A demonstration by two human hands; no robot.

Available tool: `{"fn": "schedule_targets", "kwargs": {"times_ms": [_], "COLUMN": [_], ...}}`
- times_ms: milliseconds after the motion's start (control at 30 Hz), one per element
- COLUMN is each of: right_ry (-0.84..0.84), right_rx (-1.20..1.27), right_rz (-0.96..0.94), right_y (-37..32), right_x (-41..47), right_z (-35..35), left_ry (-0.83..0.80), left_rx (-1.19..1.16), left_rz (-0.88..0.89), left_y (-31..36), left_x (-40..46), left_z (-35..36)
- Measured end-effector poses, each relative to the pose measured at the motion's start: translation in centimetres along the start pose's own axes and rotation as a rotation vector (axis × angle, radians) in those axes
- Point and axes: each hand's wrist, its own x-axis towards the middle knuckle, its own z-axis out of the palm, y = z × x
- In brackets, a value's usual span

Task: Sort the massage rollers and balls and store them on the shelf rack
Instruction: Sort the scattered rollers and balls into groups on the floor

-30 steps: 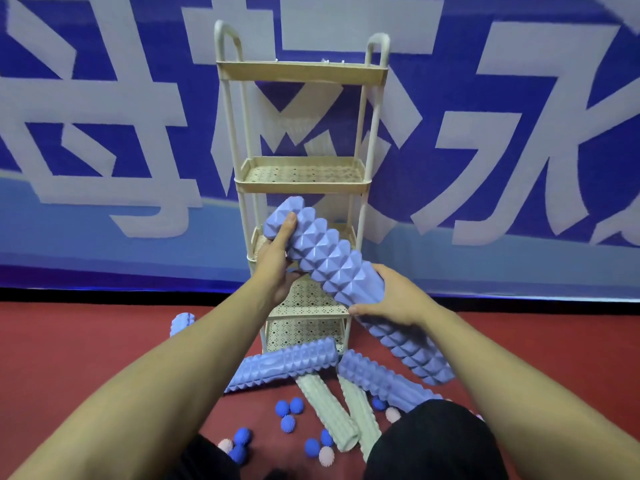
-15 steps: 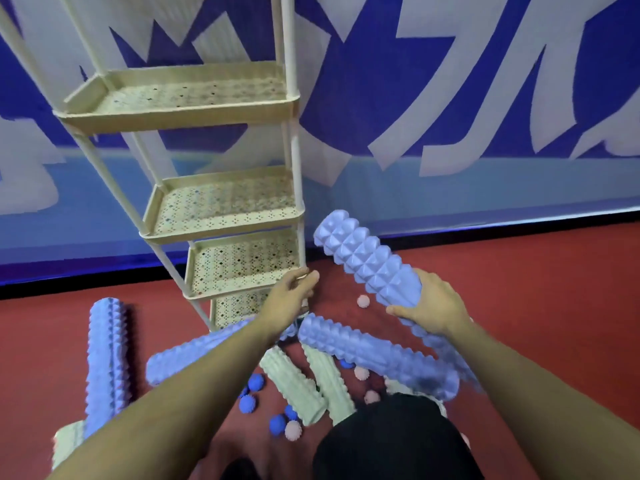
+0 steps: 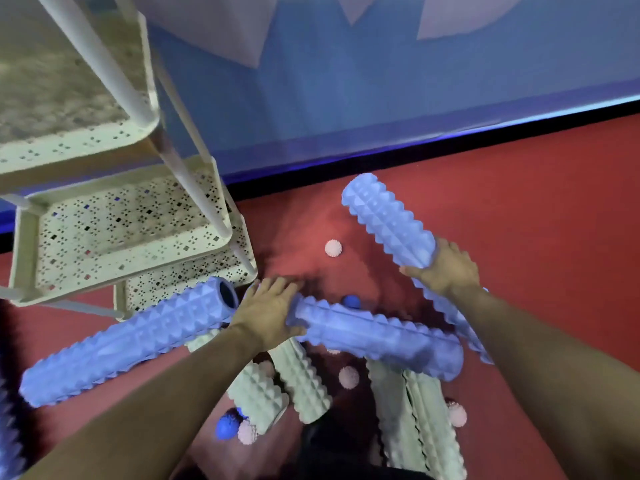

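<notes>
My right hand (image 3: 446,268) grips a purple spiked roller (image 3: 388,220) near its middle and holds it tilted above the red floor. My left hand (image 3: 268,311) lies on the near end of a second purple roller (image 3: 377,336) on the floor, fingers wrapped over it. A third purple roller (image 3: 131,337) lies to the left with its hollow end by my left hand. The cream shelf rack (image 3: 221,245) stands at the upper left with its perforated tiers bare. Several pale green rollers (image 3: 301,386) and small pink (image 3: 333,248) and blue (image 3: 227,426) spiky balls lie below.
A blue banner wall (image 3: 381,98) with a black base strip runs behind the rack. Red floor (image 3: 536,202) stretches to the right. Another purple roller's edge (image 3: 8,441) shows at the far left. My dark-clothed knee (image 3: 346,455) sits at the bottom centre.
The view has dropped toward the floor. My left hand let go of the held roller and came down onto a roller on the floor. My right hand keeps the roller, moved right.
</notes>
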Motion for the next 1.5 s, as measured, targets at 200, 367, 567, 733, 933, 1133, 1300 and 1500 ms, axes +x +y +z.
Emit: {"fn": "schedule_targets", "kwargs": {"times_ms": [200, 367, 567, 733, 933, 1133, 1300, 1500], "right_ry": [0.007, -0.004, -0.065, -0.367, -0.728, -0.747, -0.695, -0.733], "right_rx": [-0.055, 0.066, 0.254, 0.581, 0.165, 0.145, 0.232, 0.194], "right_rz": [0.046, 0.108, 0.094, -0.179, -0.429, -0.416, -0.391, -0.409], "right_y": [2.2, 4.0, 4.0, -0.3, -3.8, -2.3, -1.6, -1.0], "right_x": [4.2, 5.7, 4.3, 0.9, -2.3, -4.1, -4.9, -5.1], "right_z": [5.9, 9.3, 9.1, 5.7, 2.2, -0.2, -1.5, -1.8], "left_ry": [-0.198, -0.254, -0.247, -0.129, 0.039, 0.118, 0.122, 0.214], "left_rx": [0.046, 0.212, 0.185, 0.231, 0.254, 0.321, 0.294, 0.283], "left_rz": [-0.009, 0.036, 0.059, 0.190, 0.297, 0.371, 0.361, 0.366], "left_y": [-0.6, -1.0, -0.9, -0.1, 2.7, 4.0, 4.7, 5.0], "left_x": [4.7, 5.5, 5.8, 5.5, 5.2, 4.2, 3.6, 3.1], "left_z": [3.0, 5.0, 4.4, 1.5, -2.9, -5.5, -5.8, -5.3]}}
